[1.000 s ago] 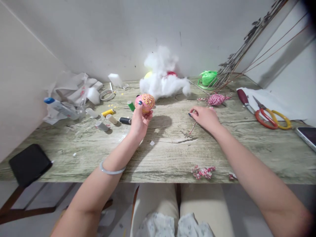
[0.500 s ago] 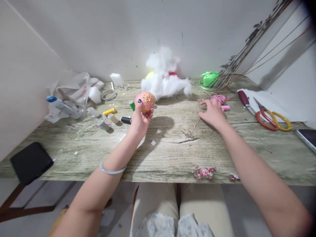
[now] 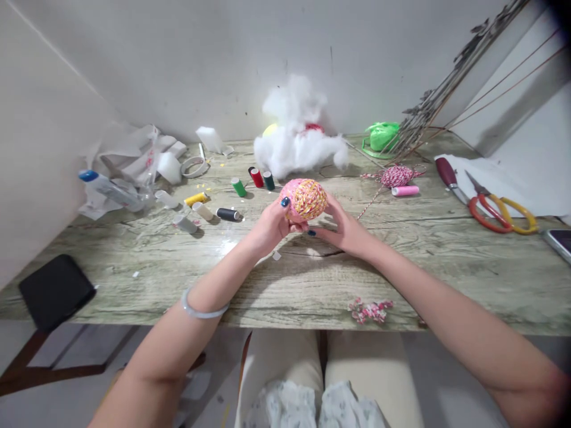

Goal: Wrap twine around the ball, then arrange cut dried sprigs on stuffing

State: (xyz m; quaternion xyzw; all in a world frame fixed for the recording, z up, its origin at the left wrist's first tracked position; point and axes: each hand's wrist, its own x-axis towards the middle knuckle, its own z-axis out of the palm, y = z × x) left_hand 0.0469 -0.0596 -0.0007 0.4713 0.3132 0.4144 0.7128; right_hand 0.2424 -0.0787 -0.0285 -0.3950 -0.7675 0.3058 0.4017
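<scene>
The speckled ball (image 3: 308, 199) is being gripped over the desk (image 3: 285, 291) by the fingers of the left hand (image 3: 270, 229); beside it, the right hand's (image 3: 350, 233) are spread.

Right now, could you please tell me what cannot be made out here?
In the head view:
Underside of the pink-and-yellow yarn ball: partly hidden by the left hand.
Far end of the phone: cut off by the right edge.
Red item: mostly hidden behind white fluffy stuffing.
</scene>
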